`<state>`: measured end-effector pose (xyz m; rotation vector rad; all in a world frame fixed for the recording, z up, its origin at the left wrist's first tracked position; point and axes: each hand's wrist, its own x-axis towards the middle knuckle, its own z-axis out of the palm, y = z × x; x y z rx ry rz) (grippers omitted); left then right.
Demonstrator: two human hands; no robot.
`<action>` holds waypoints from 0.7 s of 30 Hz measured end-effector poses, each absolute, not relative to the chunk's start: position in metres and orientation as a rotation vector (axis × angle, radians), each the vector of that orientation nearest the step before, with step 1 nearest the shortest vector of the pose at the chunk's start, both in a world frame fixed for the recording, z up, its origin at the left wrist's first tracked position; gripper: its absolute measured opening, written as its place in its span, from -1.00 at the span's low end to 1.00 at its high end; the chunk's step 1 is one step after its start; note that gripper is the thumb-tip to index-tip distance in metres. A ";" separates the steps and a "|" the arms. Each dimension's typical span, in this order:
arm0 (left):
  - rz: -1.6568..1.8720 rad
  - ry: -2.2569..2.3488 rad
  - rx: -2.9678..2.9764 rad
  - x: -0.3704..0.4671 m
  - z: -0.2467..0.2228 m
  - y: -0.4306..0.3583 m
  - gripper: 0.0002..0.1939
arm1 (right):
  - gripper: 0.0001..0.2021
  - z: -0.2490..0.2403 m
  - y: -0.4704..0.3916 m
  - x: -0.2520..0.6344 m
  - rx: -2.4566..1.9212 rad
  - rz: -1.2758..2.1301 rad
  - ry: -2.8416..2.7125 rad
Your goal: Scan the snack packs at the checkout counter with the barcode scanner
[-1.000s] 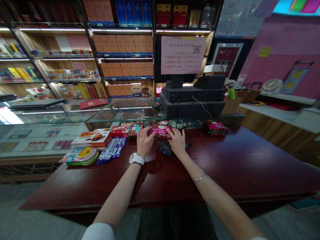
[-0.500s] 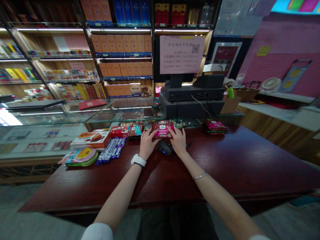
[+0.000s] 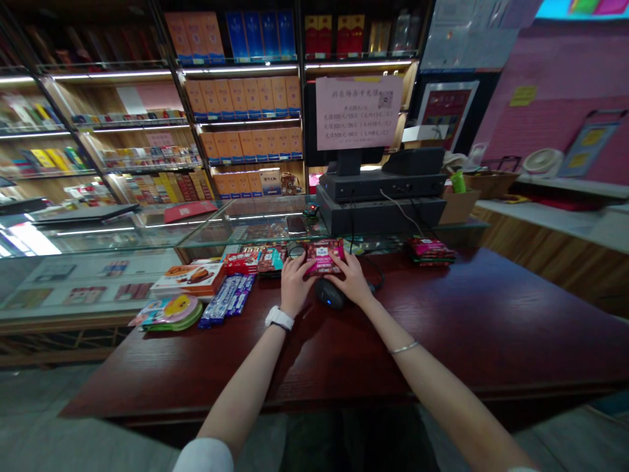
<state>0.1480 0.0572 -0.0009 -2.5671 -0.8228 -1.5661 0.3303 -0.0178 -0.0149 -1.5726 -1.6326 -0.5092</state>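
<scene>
A red and pink snack packet [image 3: 323,252] is held upright at the far edge of the dark red table [image 3: 354,354]. My left hand [image 3: 295,283] grips its left side, thumb on the front. At its right side my right hand [image 3: 354,278] holds it the same way. Just in front of the packet, between my hands, lies a black mouse-like device [image 3: 329,294] with a blue light. Close to my left hand is a stack of red and teal packets [image 3: 272,259]. More pink and red packets [image 3: 430,250] are piled to the right.
Blue-purple wrapped bars [image 3: 227,300], an orange and white box [image 3: 189,278] and round-ended colourful packs [image 3: 171,312] lie at the left. Behind stand a glass counter [image 3: 236,226] and a monitor with a paper sign [image 3: 358,111] on a black base.
The whole view has shifted slightly, so things appear a little further right and lower. Both hands still hold the packet; my right fingers sit slightly lower along its edge.
</scene>
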 end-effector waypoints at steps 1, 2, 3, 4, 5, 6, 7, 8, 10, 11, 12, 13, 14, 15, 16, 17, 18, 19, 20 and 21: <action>-1.572 -0.812 -2.565 0.148 0.000 0.057 -0.69 | -0.40 -0.014 -0.018 0.331 -1.565 -0.515 -1.629; -1.580 -0.804 -2.565 0.149 0.001 0.056 -0.70 | -0.42 -0.013 -0.019 0.332 -1.557 -0.524 -1.624; -1.591 -0.797 -2.570 0.149 0.002 0.055 -0.71 | -0.44 -0.011 -0.021 0.333 -1.547 -0.538 -1.616; -1.601 -0.789 -2.579 0.150 0.004 0.054 -0.71 | -0.46 -0.009 -0.024 0.334 -1.538 -0.557 -1.606; -1.612 -0.778 -2.590 0.152 0.005 0.052 -0.71 | -0.48 -0.006 -0.027 0.336 -1.533 -0.578 -1.596; -1.621 -0.768 -2.604 0.154 0.007 0.050 -0.71 | -0.51 -0.004 -0.030 0.339 -1.532 -0.599 -1.587; -1.627 -0.756 -2.619 0.157 0.009 0.047 -0.70 | -0.53 -0.001 -0.034 0.342 -1.536 -0.621 -1.580; -1.629 -0.744 -2.636 0.161 0.011 0.044 -0.69 | -0.54 0.002 -0.039 0.346 -1.542 -0.641 -1.573; -1.623 -0.715 -2.677 0.171 0.016 0.038 -0.67 | -0.56 0.007 -0.048 0.356 -1.555 -0.673 -1.555; -1.614 -0.696 -2.702 0.178 0.019 0.035 -0.67 | -0.56 0.009 -0.053 0.363 -1.558 -0.683 -1.544; -1.603 -0.672 -2.727 0.185 0.022 0.032 -0.67 | -0.56 0.011 -0.057 0.369 -1.561 -0.688 -1.533; -1.593 -0.645 -2.749 0.193 0.024 0.030 -0.68 | -0.57 0.012 -0.062 0.376 -1.565 -0.689 -1.521; -1.587 -0.616 -2.767 0.201 0.027 0.028 -0.70 | -0.57 0.013 -0.067 0.384 -1.571 -0.688 -1.507; -1.583 -0.588 -2.780 0.210 0.030 0.025 -0.71 | -0.58 0.014 -0.072 0.392 -1.580 -0.686 -1.491; -1.581 -0.562 -2.791 0.220 0.032 0.023 -0.73 | -0.58 0.015 -0.077 0.400 -1.589 -0.685 -1.472; -1.581 -0.538 -2.801 0.230 0.035 0.021 -0.75 | -0.59 0.015 -0.082 0.408 -1.600 -0.685 -1.452; -1.578 -0.517 -2.814 0.240 0.037 0.019 -0.76 | -0.59 0.015 -0.086 0.417 -1.610 -0.686 -1.433; -1.574 -0.498 -2.831 0.251 0.039 0.016 -0.78 | -0.59 0.015 -0.091 0.427 -1.618 -0.686 -1.417; -1.574 -0.483 -2.851 0.261 0.040 0.013 -0.80 | -0.59 0.015 -0.095 0.436 -1.625 -0.684 -1.404; -1.577 -0.471 -2.874 0.272 0.041 0.010 -0.81 | -0.58 0.014 -0.100 0.446 -1.631 -0.682 -1.393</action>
